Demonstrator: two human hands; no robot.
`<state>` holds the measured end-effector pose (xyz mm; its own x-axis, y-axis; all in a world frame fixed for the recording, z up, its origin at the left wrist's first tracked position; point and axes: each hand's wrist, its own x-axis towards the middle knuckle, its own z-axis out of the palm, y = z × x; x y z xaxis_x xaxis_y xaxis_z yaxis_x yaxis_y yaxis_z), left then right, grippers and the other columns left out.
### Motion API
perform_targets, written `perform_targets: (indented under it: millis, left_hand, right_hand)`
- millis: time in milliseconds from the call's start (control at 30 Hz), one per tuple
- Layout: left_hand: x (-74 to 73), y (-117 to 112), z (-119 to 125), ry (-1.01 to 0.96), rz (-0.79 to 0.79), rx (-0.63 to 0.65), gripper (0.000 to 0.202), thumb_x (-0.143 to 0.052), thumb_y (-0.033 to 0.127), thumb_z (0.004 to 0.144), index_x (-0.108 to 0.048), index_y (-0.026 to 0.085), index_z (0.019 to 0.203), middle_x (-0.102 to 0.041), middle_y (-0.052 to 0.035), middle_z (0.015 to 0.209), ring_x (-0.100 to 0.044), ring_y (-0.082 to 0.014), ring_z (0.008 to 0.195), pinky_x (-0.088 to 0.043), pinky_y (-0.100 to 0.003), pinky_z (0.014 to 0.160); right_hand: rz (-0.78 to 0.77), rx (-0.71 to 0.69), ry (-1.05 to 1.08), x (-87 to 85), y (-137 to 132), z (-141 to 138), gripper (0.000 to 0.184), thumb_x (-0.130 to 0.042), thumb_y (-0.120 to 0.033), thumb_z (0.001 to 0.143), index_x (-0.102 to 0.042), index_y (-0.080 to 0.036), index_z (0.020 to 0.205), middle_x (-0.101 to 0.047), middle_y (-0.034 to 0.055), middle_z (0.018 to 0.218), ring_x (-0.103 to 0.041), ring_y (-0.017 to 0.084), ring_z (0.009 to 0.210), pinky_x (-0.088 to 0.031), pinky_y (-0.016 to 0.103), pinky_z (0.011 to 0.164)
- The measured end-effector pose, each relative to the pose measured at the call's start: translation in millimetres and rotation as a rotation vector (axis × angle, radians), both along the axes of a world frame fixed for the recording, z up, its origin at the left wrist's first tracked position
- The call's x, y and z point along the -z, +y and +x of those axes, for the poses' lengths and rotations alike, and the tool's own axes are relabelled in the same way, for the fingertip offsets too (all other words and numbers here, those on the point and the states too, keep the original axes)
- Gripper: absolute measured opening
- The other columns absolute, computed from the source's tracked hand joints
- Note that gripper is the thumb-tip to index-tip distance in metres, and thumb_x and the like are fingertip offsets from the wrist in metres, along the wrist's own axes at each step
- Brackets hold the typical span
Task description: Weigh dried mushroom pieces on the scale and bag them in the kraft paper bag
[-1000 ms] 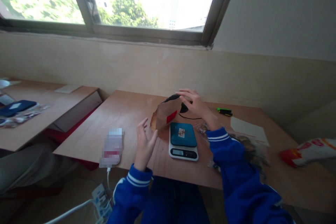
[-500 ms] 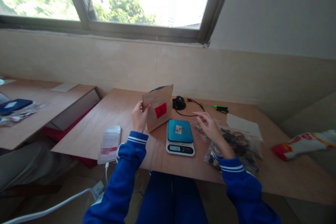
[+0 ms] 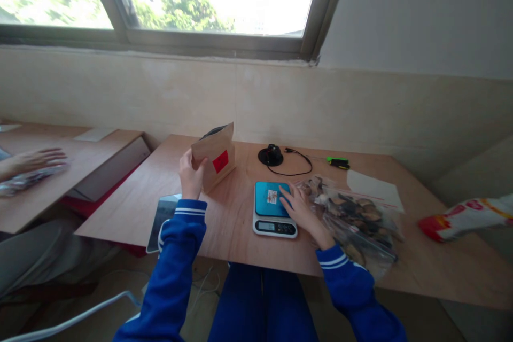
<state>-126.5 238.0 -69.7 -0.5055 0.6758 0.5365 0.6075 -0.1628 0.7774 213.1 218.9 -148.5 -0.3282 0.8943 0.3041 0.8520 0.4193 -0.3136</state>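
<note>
I have the left hand (image 3: 191,175) pinching the brown paper bag (image 3: 214,159) at its left edge; the right hand (image 3: 300,208) holds nothing, fingers loosely spread over the blue-topped scale (image 3: 263,204), contact unclear to me. Clear bags of dark pieces (image 3: 363,207) crowd its wrist. My left sleeve (image 3: 182,238) partly hides a flat device (image 3: 160,222); beyond the scale lies a black disc (image 3: 270,156). From the right fingers, the brown paper bag is well leftward, past the scale.

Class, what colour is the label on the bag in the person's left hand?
The label is red; it shows best in the head view, the only one.
</note>
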Motion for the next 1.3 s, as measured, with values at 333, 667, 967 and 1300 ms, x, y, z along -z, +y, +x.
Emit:
perform_targets:
  millis: [333, 667, 967, 1300]
  left_hand:
    - [2.8, -76.9, 60.2, -0.078, 0.05, -0.118, 0.038, -0.052, 0.02, 0.084, -0.047, 0.019, 0.122, -0.047, -0.0134, 0.131, -0.04, -0.0256, 0.131, -0.035, -0.048, 0.106]
    - [6.6, -110.5, 66.3, -0.186, 0.034, -0.089, 0.028, -0.051, 0.021, 0.085, -0.052, 0.02, 0.113, -0.049, -0.0114, 0.126, -0.045, -0.0249, 0.125, -0.04, -0.047, 0.102]
    - [14.0, -118.5, 63.5, -0.189, 0.039, -0.068, 0.021, -0.05, 0.022, 0.085, -0.053, 0.019, 0.106, -0.052, -0.011, 0.118, -0.048, -0.0258, 0.122, -0.046, -0.046, 0.094]
    - [14.6, -125.7, 55.2, -0.199, 0.008, -0.084, 0.021, -0.05, 0.024, 0.085, -0.055, 0.018, 0.105, -0.054, -0.0104, 0.116, -0.051, -0.0238, 0.117, -0.047, -0.041, 0.091]
  right_hand:
    - [0.006, 0.125, -0.088, 6.1, -27.6, -21.9, 0.046, -0.034, -0.041, 0.096, -0.051, -0.024, 0.135, -0.035, 0.0148, 0.149, -0.037, 0.035, 0.132, -0.038, 0.055, 0.101]
    - [0.026, 0.128, -0.055, 0.9, -32.8, -49.5, 0.041, -0.042, -0.038, 0.094, -0.058, -0.021, 0.129, -0.043, 0.0166, 0.143, -0.04, 0.036, 0.127, -0.037, 0.054, 0.099]
    - [0.115, 0.151, 0.168, 1.6, -18.0, -49.0, 0.024, -0.055, -0.037, 0.09, -0.076, -0.027, 0.083, -0.064, 0.0062, 0.112, -0.049, 0.027, 0.104, -0.036, 0.042, 0.09]
    - [0.104, 0.127, 0.281, -3.6, -11.5, -40.8, 0.029, -0.054, -0.041, 0.09, -0.075, -0.024, 0.078, -0.066, 0.0066, 0.1, -0.051, 0.025, 0.095, -0.033, 0.038, 0.084]
